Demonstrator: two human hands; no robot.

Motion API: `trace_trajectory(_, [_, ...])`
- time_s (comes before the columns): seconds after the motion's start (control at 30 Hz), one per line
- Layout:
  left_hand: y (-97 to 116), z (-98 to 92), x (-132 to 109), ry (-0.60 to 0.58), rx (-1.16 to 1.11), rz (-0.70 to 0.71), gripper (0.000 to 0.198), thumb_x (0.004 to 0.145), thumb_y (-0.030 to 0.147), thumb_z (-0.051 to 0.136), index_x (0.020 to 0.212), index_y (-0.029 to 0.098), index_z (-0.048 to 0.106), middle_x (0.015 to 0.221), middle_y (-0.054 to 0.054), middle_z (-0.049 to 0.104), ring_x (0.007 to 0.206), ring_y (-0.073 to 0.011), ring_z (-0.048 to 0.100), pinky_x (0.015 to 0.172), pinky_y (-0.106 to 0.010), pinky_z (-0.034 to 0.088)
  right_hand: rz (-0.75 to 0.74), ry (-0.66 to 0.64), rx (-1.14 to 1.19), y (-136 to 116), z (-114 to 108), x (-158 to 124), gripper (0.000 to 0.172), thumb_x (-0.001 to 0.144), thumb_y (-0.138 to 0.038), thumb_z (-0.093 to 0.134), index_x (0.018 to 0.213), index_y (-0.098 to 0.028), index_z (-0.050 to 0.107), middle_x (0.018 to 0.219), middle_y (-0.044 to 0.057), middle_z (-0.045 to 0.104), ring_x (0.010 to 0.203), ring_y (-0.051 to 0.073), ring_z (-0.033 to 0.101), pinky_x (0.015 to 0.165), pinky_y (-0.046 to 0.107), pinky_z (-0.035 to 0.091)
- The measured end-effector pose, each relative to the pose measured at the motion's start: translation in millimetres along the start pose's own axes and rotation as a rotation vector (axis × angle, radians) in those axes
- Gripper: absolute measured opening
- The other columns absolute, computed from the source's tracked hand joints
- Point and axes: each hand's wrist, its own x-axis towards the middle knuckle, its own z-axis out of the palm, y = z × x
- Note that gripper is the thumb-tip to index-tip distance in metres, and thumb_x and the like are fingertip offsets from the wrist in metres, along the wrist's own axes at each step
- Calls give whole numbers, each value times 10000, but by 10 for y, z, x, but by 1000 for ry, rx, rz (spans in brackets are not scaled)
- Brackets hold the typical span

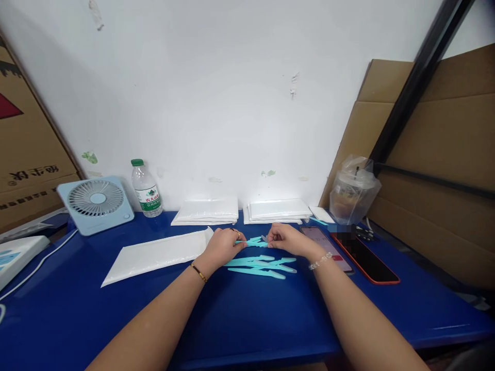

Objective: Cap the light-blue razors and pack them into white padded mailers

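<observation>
My left hand [223, 246] and my right hand [285, 238] meet over the blue table [247, 319], both pinched on a thin turquoise plastic stick [255, 241] held level between them. Just below the hands lie several more turquoise sticks [263, 267] in a loose pile on the table. A flat white padded envelope [158, 255] lies just left of my left hand. My left wrist carries a thin bangle, my right a bead bracelet.
Two stacks of white envelopes [207, 210] [276, 209] rest against the wall. A small blue fan [96, 202] and a water bottle [146, 188] stand at back left. Two phones [365, 257] and a bagged drink cup [352, 191] are at right, cardboard behind.
</observation>
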Motion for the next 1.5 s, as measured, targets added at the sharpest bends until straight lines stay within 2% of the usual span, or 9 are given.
trace_trajectory(0.1, [-79,8,-7,28,-3,-93,252,831,396,474,826,244,674,867,-12,680,826,-200,597,726,-297,410,66,63,-38,40,-44,7,120,737,-289,625,743,-169,635,781,30,596,673,137,542,591,233,415])
trace_trajectory(0.2, [-129,56,-24,64,-15,-108,297,786,426,535,1004,253,637,987,-35,643,908,-221,576,743,-303,424,70,96,-58,-21,-68,-16,160,734,-334,639,770,-179,651,805,30,599,704,145,546,611,239,417])
trace_trajectory(0.5, [-95,146,-31,67,-35,-5,294,826,364,511,1082,270,619,1059,-33,627,999,-227,536,834,-324,412,-26,-200,-110,-261,52,-60,134,690,-315,686,725,-189,654,832,21,555,662,125,516,556,224,396])
trace_trajectory(0.73, [58,65,-47,27,-12,102,216,851,388,499,922,270,666,939,3,672,929,-207,564,808,-323,378,-64,22,-88,-264,58,-31,89,734,-266,660,727,-181,635,811,25,561,700,134,519,582,226,380])
trace_trajectory(0.97, [-38,43,-31,70,13,-50,226,835,376,502,944,271,669,964,-14,669,939,-227,555,796,-336,386,71,145,-119,-82,-60,-9,92,712,-278,658,721,-186,658,791,25,595,682,141,543,601,239,401])
trace_trajectory(1.1, [-74,136,-42,40,-58,-6,409,800,437,547,1174,275,577,1139,-37,605,1058,-248,505,851,-333,406,158,-49,-78,-82,-198,-109,147,653,-291,694,751,-182,675,741,18,628,671,150,559,581,233,406])
trace_trajectory(1.23, [-47,180,-40,6,-92,35,277,845,341,495,1072,269,638,1084,-25,622,1009,-220,523,852,-319,409,258,-354,-98,-166,-344,-219,200,538,-262,755,694,-168,672,655,-3,615,610,138,544,528,217,386])
trace_trajectory(1.4, [53,97,-76,107,-108,56,354,887,455,418,1123,267,603,1114,-28,616,1038,-221,515,862,-338,382,187,-364,-56,-254,-315,-201,167,609,-282,709,690,-156,635,648,-8,591,605,123,512,537,214,374])
trace_trajectory(1.5, [126,69,-98,44,-91,132,367,858,518,455,1064,267,624,1040,-15,650,998,-210,547,863,-331,356,122,-276,57,-265,-231,-163,172,680,-313,657,743,-160,610,656,-16,575,599,113,492,542,214,370])
